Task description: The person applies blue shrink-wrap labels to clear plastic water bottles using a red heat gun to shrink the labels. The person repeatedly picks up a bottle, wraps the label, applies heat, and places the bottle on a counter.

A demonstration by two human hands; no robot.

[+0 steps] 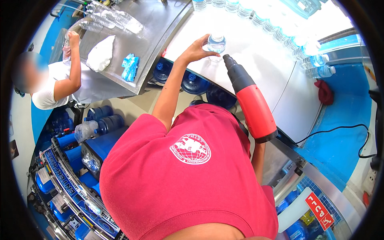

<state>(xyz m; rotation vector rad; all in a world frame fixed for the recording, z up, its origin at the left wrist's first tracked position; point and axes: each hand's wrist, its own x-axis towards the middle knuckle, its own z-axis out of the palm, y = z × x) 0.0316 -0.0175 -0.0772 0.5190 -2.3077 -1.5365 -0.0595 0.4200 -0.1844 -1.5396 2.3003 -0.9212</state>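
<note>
My left hand (196, 50) holds a small clear plastic water bottle (216, 45) upright on the white tabletop, its thumb crossing the near side low down. A red and black heat gun (253, 105) hangs above the table's near edge, its dark nozzle pointing at the bottle from close by, with a small gap between. My right forearm (258, 162) runs up behind the gun's rear end. The gun's body hides my right hand and the handle it grips.
Filled bottles (282, 34) line the white table's (258, 69) far edge. A black cord (333, 129) crosses the blue ledge at right. At left, a co-worker (64, 78) holds a bottle by a steel table (135, 60) with blue labels (130, 67). Large blue water jugs (195, 82) stand underneath.
</note>
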